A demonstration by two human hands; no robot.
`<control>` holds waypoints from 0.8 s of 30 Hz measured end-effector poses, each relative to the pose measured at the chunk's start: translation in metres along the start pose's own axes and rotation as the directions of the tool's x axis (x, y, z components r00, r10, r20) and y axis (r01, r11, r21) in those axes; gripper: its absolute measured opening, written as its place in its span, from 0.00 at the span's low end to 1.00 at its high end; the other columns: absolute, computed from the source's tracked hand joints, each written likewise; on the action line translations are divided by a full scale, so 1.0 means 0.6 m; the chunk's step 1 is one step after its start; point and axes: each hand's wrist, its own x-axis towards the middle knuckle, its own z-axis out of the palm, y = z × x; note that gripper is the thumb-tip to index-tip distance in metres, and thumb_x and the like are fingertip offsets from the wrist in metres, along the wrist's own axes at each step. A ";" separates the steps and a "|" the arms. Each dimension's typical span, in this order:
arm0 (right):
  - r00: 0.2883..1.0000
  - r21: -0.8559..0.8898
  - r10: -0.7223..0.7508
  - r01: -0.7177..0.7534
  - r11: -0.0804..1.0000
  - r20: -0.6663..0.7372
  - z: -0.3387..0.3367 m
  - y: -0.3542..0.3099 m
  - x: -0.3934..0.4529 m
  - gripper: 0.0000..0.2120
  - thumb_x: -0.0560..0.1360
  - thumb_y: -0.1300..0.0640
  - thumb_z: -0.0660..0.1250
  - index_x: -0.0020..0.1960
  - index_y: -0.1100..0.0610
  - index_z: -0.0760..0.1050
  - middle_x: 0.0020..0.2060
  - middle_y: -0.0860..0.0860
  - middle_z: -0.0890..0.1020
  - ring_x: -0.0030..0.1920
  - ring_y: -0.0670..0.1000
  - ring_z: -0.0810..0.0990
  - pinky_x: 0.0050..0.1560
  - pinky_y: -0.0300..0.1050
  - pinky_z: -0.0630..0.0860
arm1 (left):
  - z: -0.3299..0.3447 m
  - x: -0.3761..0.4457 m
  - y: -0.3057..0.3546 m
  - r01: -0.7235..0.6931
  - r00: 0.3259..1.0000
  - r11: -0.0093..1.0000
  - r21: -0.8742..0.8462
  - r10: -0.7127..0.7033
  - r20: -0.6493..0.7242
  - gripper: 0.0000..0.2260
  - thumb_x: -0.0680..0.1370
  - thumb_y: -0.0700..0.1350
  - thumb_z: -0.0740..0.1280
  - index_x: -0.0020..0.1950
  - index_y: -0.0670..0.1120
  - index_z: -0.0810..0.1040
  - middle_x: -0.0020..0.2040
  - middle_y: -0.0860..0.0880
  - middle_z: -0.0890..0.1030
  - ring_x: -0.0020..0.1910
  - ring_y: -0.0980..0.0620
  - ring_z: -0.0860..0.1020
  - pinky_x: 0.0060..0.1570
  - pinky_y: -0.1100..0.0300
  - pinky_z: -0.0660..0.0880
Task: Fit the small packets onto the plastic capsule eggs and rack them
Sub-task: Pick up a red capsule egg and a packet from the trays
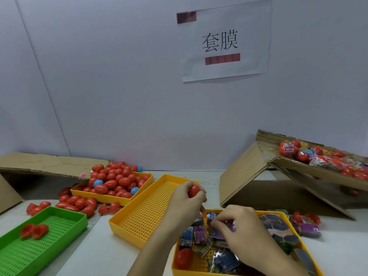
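Observation:
My left hand [184, 202] grips a red capsule egg [193, 191] above the right rim of an empty yellow perforated tray [127, 220]. My right hand [237, 226] reaches down into a yellow tray [175, 253] of small printed packets and pinches a purple packet [232, 227]. Several more packets [199, 235] lie in that tray, along with a red egg [183, 258] at its near left corner. A heap of red eggs with a few blue ones [115, 182] fills another yellow tray at the back left.
Loose red eggs [75, 203] lie on the table beside a green tray [65, 214] holding two red egg halves [33, 231]. A tilted cardboard box [288, 168] at the right holds wrapped eggs. Flat cardboard [49, 163] lies back left. A wall stands close behind.

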 end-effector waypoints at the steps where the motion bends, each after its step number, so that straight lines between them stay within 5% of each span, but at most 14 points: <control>1: 0.999 0.049 0.023 -0.021 0.999 -0.035 -0.004 0.001 0.000 0.07 0.76 0.46 0.69 0.43 0.45 0.84 0.37 0.40 0.82 0.43 0.41 0.79 0.44 0.39 0.77 | -0.001 0.000 0.000 -0.006 1.000 1.000 -0.005 0.006 -0.002 0.04 0.78 0.37 0.64 0.47 0.44 0.77 0.40 0.46 0.78 0.31 0.56 0.78 0.32 0.64 0.76; 8: 0.958 0.590 0.271 -0.167 0.790 -0.091 -0.031 -0.004 -0.001 0.11 0.77 0.53 0.69 0.40 0.55 0.85 0.29 0.54 0.83 0.26 0.47 0.79 0.27 0.33 0.72 | 0.003 -0.008 0.007 0.009 0.990 1.000 -0.010 -0.007 0.144 0.06 0.77 0.49 0.70 0.42 0.50 0.81 0.33 0.52 0.75 0.28 0.59 0.74 0.33 0.64 0.75; 12: 0.962 0.607 0.262 -0.166 0.777 -0.073 -0.032 -0.011 -0.002 0.17 0.73 0.44 0.67 0.36 0.56 0.84 0.24 0.53 0.80 0.24 0.44 0.75 0.26 0.32 0.70 | 0.006 -0.014 0.011 -0.024 0.959 1.000 -0.001 0.024 0.282 0.11 0.74 0.60 0.71 0.42 0.53 0.84 0.30 0.57 0.79 0.30 0.62 0.77 0.33 0.68 0.74; 17: 0.967 0.631 0.249 -0.156 0.760 -0.061 -0.032 -0.013 -0.002 0.18 0.71 0.42 0.67 0.37 0.57 0.84 0.24 0.53 0.80 0.23 0.43 0.75 0.26 0.32 0.70 | 0.002 -0.013 0.010 -0.031 0.958 0.999 0.015 0.025 0.286 0.05 0.73 0.50 0.76 0.38 0.53 0.84 0.33 0.57 0.82 0.33 0.60 0.82 0.35 0.68 0.77; 24: 0.952 0.665 0.300 -0.192 0.722 -0.051 -0.028 -0.005 0.004 0.23 0.70 0.38 0.63 0.35 0.57 0.82 0.28 0.53 0.80 0.28 0.48 0.79 0.29 0.37 0.73 | 0.003 -0.011 0.003 0.008 0.973 0.998 -0.058 0.006 0.232 0.07 0.74 0.52 0.74 0.41 0.51 0.81 0.30 0.52 0.77 0.30 0.53 0.74 0.35 0.60 0.76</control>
